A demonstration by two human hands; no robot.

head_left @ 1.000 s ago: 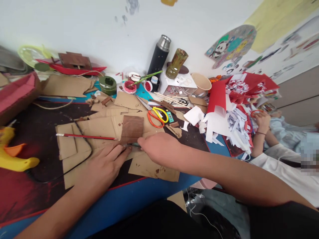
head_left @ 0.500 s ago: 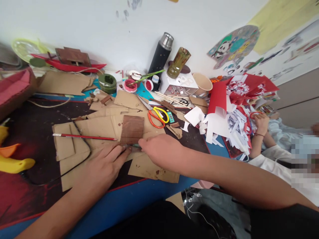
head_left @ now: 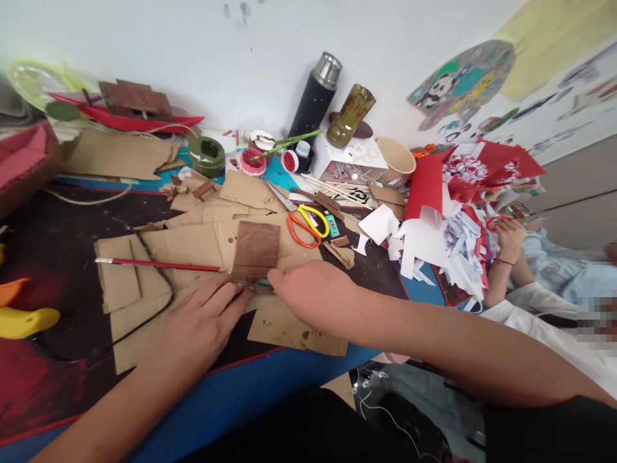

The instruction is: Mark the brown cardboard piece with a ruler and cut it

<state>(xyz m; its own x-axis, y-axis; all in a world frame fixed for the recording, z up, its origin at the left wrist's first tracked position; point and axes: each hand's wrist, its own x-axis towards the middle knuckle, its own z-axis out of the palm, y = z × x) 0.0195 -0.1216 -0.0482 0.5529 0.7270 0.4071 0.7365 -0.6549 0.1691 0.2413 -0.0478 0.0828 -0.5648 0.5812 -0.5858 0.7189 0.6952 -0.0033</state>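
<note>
A brown-painted cardboard piece (head_left: 255, 247) lies on a stack of plain cardboard (head_left: 193, 241). My left hand (head_left: 205, 315) rests palm down at its lower left edge, fingers extended and pressing there. At the lower right edge, my right hand (head_left: 308, 292) is closed around a craft knife (head_left: 263, 281); only a bit of its green body shows and the tip is hard to make out. A red pencil (head_left: 159, 264) lies left of the brown piece. Scissors (head_left: 308, 225) with yellow and orange handles lie to its upper right.
Paint jars (head_left: 206, 156), a black thermos (head_left: 315, 93) and a greenish vase (head_left: 351, 116) stand along the wall. A red model boat (head_left: 130, 112) sits back left. A yellow glue gun (head_left: 29, 321) with a black cord lies left. Paper scraps (head_left: 463, 241) and another person's hand (head_left: 508, 241) are right.
The camera view has shifted slightly. Both hands keep nearly the same places beside the brown cardboard, and I see no object taken up or let go.
</note>
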